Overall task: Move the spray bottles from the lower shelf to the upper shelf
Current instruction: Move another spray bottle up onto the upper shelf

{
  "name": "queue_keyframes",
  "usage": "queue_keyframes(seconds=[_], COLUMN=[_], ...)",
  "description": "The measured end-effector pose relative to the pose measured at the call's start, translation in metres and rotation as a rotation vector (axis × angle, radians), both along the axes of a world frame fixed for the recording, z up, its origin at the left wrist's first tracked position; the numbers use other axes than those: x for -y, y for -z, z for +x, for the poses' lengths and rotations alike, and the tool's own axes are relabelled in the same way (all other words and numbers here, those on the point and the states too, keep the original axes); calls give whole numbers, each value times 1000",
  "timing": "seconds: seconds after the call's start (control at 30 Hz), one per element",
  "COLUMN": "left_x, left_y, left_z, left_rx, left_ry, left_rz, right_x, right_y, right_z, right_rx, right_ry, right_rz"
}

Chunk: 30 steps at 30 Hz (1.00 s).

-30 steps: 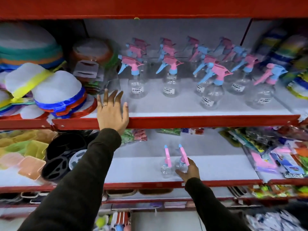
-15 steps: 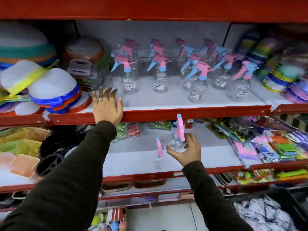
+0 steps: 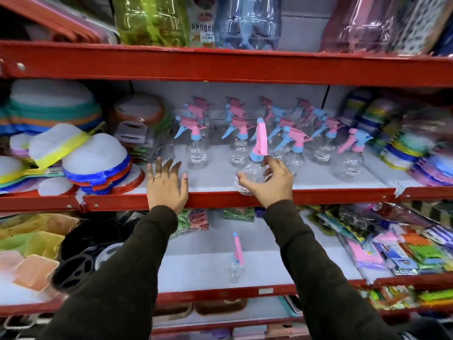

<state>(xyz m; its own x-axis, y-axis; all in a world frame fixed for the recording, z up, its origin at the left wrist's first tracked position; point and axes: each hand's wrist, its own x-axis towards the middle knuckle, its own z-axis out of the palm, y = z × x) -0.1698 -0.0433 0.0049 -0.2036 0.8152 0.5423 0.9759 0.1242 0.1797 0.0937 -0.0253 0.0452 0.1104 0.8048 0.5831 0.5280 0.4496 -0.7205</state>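
Red shop shelving, white boards, crowded with plastic goods. Upper shelf [image 3: 220,200]: rows of clear spray bottles [image 3: 289,143] with pink and blue triggers, standing upright. Right hand [image 3: 268,181] clamped around a clear bottle [image 3: 255,168] at the front edge of the upper shelf, trigger pointing up; base possibly not touching the board, view unclear. Left hand [image 3: 166,185] flat on the upper shelf lip, fingers spread, holding nothing. Lower shelf [image 3: 196,293]: one last bottle [image 3: 235,261] standing alone near the front.
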Motion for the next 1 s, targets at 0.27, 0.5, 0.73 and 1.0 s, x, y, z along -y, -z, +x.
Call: queue_keyframes(seconds=[0.27,0.5,0.73,1.0], left_x=[-1,-4,-3,-3], left_y=[0,3,3,3], left_z=[-1,-3,-3,-3], left_rx=[-22,-12,0,8], left_ry=[-7,7,10,11], left_rz=[8,38,42,37], right_x=[-51,-52,-48,-53], right_y=[4,11,8,6], right_z=[-17,-22,-32,-27], right_rx=[166,161,104,38], right_ry=[13,49,86,-7], right_rz=[-195,-200,-180,-219])
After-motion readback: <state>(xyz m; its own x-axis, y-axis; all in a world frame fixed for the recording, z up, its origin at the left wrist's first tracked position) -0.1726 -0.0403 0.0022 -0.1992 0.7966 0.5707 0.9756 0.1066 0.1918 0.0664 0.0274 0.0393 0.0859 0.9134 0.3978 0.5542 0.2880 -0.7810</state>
